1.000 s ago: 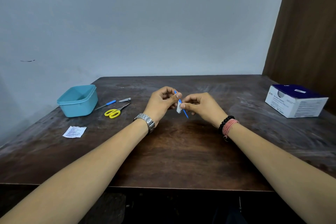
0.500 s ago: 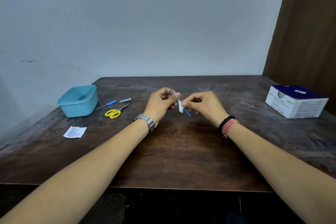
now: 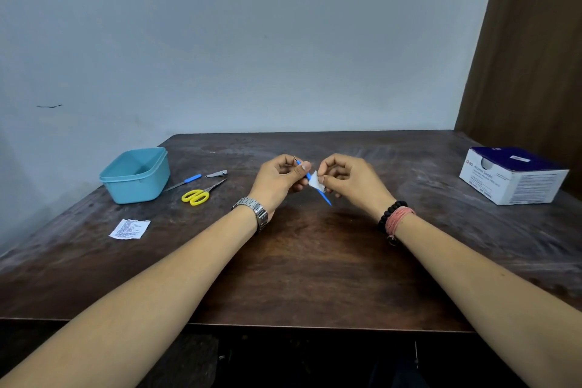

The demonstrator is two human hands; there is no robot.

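Here, in the head view, the left hand (image 3: 283, 178) pinches the top of a thin blue tool (image 3: 326, 198) above the table (image 3: 315, 261), and the right hand (image 3: 349, 179) pinches a white pad (image 3: 315, 182) round its shaft — too hard a pull could yank the tool loose, or its tip could prick a finger.
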